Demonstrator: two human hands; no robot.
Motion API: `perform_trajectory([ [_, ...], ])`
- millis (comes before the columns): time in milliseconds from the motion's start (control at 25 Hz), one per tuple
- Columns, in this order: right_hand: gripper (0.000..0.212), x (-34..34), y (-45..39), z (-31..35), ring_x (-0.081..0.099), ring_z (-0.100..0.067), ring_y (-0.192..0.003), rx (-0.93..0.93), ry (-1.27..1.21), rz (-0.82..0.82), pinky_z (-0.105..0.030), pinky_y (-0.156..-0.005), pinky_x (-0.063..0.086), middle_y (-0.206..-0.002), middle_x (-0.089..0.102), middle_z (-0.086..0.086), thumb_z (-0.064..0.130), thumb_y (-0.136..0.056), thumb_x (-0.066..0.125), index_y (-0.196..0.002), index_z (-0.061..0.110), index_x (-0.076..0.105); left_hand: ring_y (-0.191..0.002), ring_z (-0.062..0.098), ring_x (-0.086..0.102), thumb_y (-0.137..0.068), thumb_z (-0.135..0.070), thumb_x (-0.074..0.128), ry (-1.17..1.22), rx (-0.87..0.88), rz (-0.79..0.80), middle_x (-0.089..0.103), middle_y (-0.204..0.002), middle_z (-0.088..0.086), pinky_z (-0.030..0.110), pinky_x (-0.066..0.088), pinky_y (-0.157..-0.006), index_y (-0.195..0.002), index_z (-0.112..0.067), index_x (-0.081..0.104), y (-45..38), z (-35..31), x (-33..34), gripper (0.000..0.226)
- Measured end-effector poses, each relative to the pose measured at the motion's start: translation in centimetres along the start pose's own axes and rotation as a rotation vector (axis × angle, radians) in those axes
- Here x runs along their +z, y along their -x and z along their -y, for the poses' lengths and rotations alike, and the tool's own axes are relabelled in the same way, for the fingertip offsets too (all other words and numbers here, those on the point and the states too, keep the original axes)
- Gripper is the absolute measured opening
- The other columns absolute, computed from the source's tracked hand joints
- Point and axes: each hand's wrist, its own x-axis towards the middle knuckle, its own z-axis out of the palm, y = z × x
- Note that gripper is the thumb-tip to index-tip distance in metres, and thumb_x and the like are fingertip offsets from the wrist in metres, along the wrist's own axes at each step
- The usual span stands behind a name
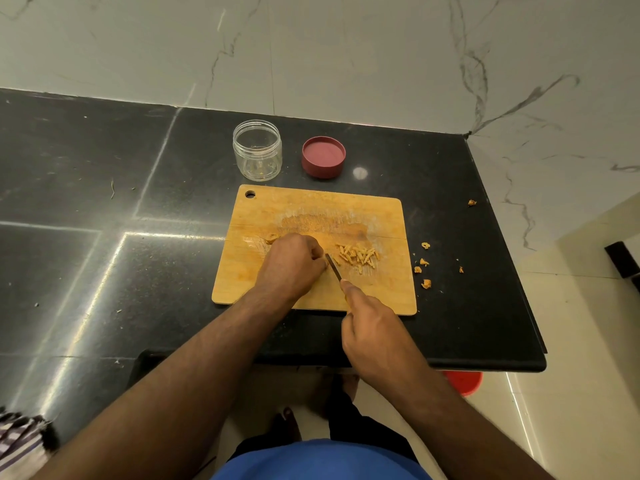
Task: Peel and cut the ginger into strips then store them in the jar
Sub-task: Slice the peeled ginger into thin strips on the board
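A wooden cutting board (277, 209) lies on the black counter. My left hand (294, 263) rests curled on the board's middle, pressing down on ginger that its fingers hide. My right hand (370, 327) grips a small knife (333, 266), whose blade touches the board right beside my left fingertips. A pile of cut ginger strips (358, 255) lies just right of the blade. One ginger piece (272, 238) shows at the left of my left hand. The clear jar (257, 150) stands open behind the board, with its red lid (323, 156) lying to its right.
Ginger peel scraps (423, 268) are scattered on the counter right of the board. The counter's right edge (512, 271) and front edge are close by. A red bucket (464, 382) sits on the floor below. A striped cloth (20, 441) shows at the bottom left.
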Motion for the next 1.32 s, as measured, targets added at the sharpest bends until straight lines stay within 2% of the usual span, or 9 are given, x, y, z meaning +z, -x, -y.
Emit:
perform_trajectory([
  [120, 0.054, -0.5, 1.4, -0.4, 0.053, -0.008, -0.099, 0.031, 0.010, 0.001, -0.026, -0.082, 0.047, -0.119, 0.055, 0.004, 0.023, -0.103, 0.039, -0.154, 0.031, 0.024, -0.095, 0.012, 0.064, -0.090, -0.024, 0.073, 0.017, -0.005, -0.007, 0.073, -0.106, 0.000, 0.027, 0.052, -0.079, -0.110, -0.015, 0.075, 0.1, 0.0, 0.0, 0.022],
  [440, 0.052, -1.8, 1.3, -0.3, 0.051, -0.006, -0.109, 0.031, -0.074, -0.061, -0.027, -0.091, 0.048, -0.134, 0.052, 0.004, 0.023, -0.103, 0.039, -0.154, 0.027, 0.027, -0.103, 0.014, 0.064, -0.091, -0.023, 0.072, 0.054, -0.028, 0.010, 0.073, -0.114, 0.001, 0.025, 0.049, -0.083, -0.121, -0.014, 0.071, 0.1, 0.4, 0.2, 0.031],
  [600, 0.052, -1.2, 0.5, 0.0, 0.050, -0.007, -0.109, -0.003, -0.089, -0.025, -0.021, -0.087, 0.043, -0.132, 0.052, 0.003, 0.022, -0.103, 0.038, -0.154, 0.027, 0.028, -0.099, 0.012, 0.063, -0.091, -0.022, 0.072, 0.056, -0.041, 0.005, 0.073, -0.111, 0.000, 0.025, 0.049, -0.080, -0.116, -0.015, 0.073, 0.1, 0.3, 0.1, 0.027],
  [800, 0.052, -0.4, -0.6, 0.1, 0.052, -0.013, -0.114, -0.012, -0.035, -0.012, -0.030, -0.095, 0.047, -0.133, 0.054, -0.001, 0.022, -0.102, 0.038, -0.154, 0.024, 0.028, -0.092, 0.009, 0.061, -0.090, -0.022, 0.073, 0.079, -0.062, 0.011, 0.073, -0.105, -0.002, 0.024, 0.045, -0.074, -0.106, -0.017, 0.076, 0.0, 0.3, 0.2, 0.017],
  [1040, 0.052, 0.0, -1.1, 0.4, 0.054, -0.013, -0.100, -0.006, -0.014, 0.003, -0.031, -0.083, 0.050, -0.118, 0.057, -0.001, 0.021, -0.102, 0.038, -0.153, 0.026, 0.027, -0.090, 0.008, 0.062, -0.089, -0.023, 0.073, 0.061, -0.040, 0.025, 0.074, -0.104, -0.005, 0.023, 0.046, -0.072, -0.101, -0.018, 0.078, 0.0, 0.3, -0.1, 0.014],
  [1320, 0.053, -0.8, 1.8, -0.2, 0.052, -0.006, -0.094, 0.030, 0.023, 0.006, -0.019, -0.075, 0.041, -0.114, 0.054, 0.007, 0.023, -0.103, 0.039, -0.154, 0.031, 0.024, -0.095, 0.011, 0.063, -0.089, -0.024, 0.075, 0.074, -0.053, 0.017, 0.073, -0.104, -0.002, 0.026, 0.052, -0.079, -0.107, -0.017, 0.076, 0.1, 0.2, -0.2, 0.020],
])
